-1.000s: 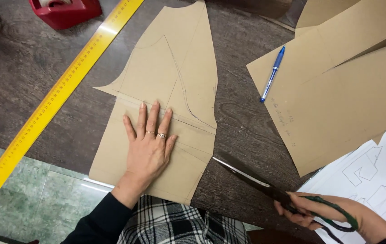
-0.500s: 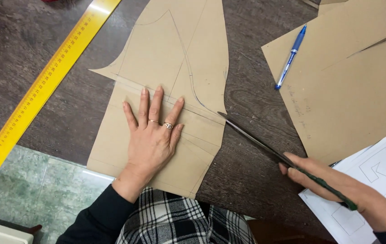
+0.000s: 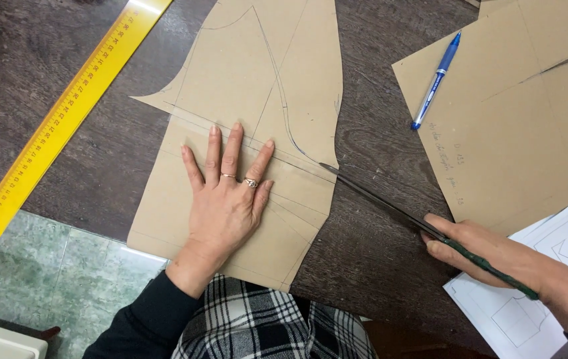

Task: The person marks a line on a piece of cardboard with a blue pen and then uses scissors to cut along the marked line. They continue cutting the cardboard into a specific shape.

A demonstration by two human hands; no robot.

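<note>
A: Item one. Our left hand (image 3: 227,206), fingers (image 3: 232,147) spread flat, gripping nothing, pins the brown card pattern piece (image 3: 257,126) to the dark wood-grain worktop (image 3: 84,179).

B: Item two. Our right hand (image 3: 490,256), fingers curled tight round the green scissors (image 3: 390,206); the blade tip touches the piece's right edge.

A: Surroundings: bare worktop between the two cards; a yellow ruler (image 3: 64,119) lies aslant to the left, well apart.

B: Blue pen (image 3: 435,81) on a second card sheet (image 3: 530,126); white printed paper (image 3: 550,286) lower right.
</note>
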